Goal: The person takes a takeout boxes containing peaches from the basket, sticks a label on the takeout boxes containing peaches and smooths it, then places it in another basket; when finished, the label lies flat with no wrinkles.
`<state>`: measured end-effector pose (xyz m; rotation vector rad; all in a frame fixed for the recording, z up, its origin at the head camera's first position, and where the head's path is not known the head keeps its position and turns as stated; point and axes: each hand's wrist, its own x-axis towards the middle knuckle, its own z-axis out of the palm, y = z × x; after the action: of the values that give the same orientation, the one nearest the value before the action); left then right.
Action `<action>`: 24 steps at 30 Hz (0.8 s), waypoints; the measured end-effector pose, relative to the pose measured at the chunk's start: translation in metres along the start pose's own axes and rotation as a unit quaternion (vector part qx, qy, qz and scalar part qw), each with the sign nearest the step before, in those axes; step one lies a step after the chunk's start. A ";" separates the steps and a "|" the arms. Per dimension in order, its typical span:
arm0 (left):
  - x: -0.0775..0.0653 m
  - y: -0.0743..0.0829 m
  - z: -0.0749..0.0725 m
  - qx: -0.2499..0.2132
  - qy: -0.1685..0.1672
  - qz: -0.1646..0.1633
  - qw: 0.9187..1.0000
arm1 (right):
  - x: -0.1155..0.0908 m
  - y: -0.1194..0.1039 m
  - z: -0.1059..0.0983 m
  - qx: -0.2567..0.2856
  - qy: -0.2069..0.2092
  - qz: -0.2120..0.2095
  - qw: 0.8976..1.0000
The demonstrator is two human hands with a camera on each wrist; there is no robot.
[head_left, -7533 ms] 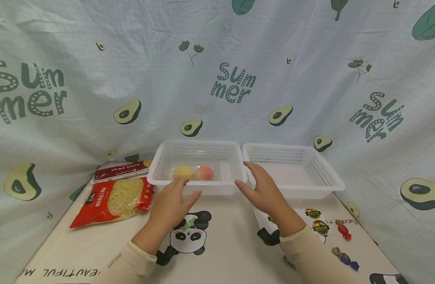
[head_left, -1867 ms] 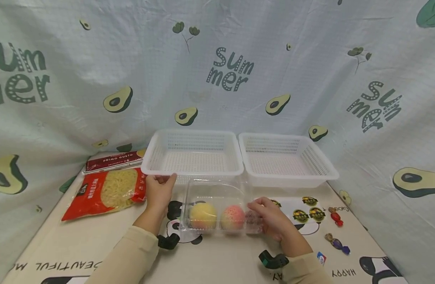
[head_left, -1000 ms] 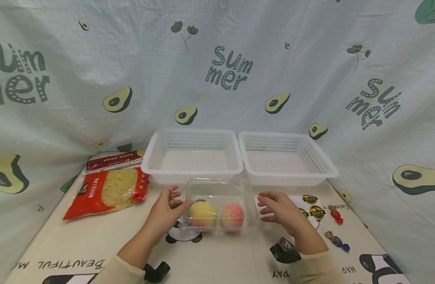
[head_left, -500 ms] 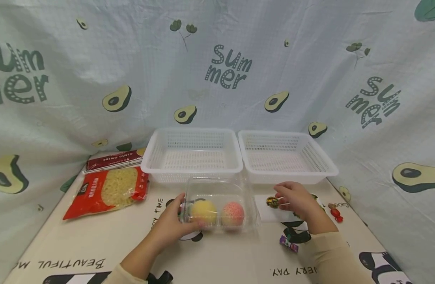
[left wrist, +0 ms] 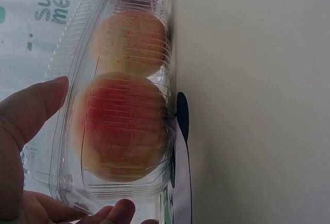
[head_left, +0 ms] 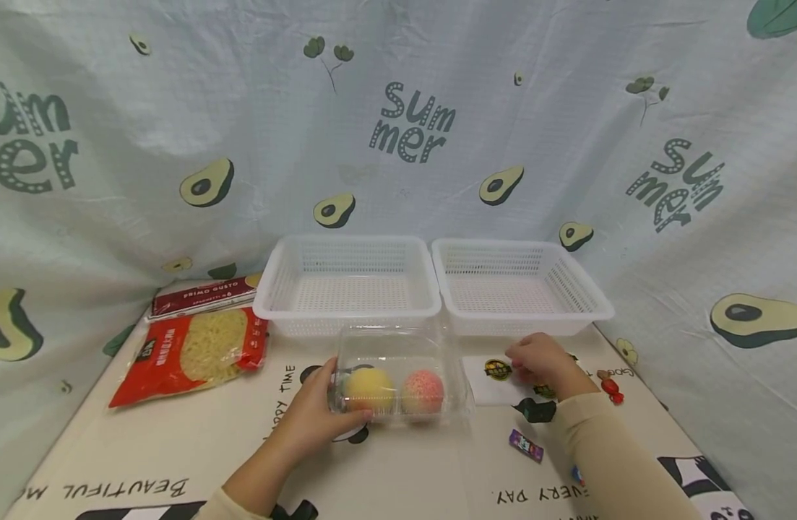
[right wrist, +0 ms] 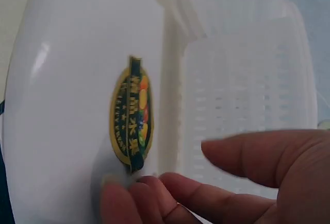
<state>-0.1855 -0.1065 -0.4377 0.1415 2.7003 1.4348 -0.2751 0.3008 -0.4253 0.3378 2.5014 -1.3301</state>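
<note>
A clear plastic fruit box (head_left: pixel 398 347) stands on the table in front of the baskets. Inside it sit a yellowish peach (head_left: pixel 368 383) and a pink speckled peach (head_left: pixel 423 392). My left hand (head_left: pixel 310 415) holds the box by its left end, thumb along the front in the head view. My right hand (head_left: pixel 543 361) is over a white sticker sheet (head_left: pixel 485 393). In the right wrist view its bent fingers (right wrist: pixel 149 198) are right at the lower end of an oval fruit sticker (right wrist: pixel 131 116), and the thumb stands apart from them.
Two white baskets (head_left: pixel 349 315) (head_left: pixel 528 316) stand side by side at the back. At left lie a red pasta bag (head_left: pixel 196 350) and a dark red spaghetti pack (head_left: pixel 206 295). A purple-wrapped candy (head_left: pixel 526 445) and a red one (head_left: pixel 610 388) lie at right.
The fruit box has come out of the left basket to the table in front. My left hand now grips its left end; my right hand has left the box and moved onto the sticker sheet.
</note>
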 end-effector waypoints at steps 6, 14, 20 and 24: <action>-0.002 0.002 -0.001 -0.003 0.001 0.005 1.000 | 0.007 -0.005 0.006 -0.134 0.023 -0.024 0.990; -0.001 0.001 0.000 -0.011 0.000 0.009 1.000 | 0.012 -0.001 0.016 -0.258 0.020 -0.063 0.964; 0.000 0.000 0.001 -0.013 0.000 0.013 1.000 | 0.009 -0.002 0.016 -0.301 0.019 -0.102 0.948; -0.001 -0.001 0.000 -0.018 -0.001 0.013 1.000 | 0.004 -0.005 0.014 -0.279 0.000 -0.104 0.954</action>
<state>-0.1848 -0.1070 -0.4388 0.1756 2.6794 1.4884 -0.2787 0.2865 -0.4304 -0.0552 2.8295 -0.6215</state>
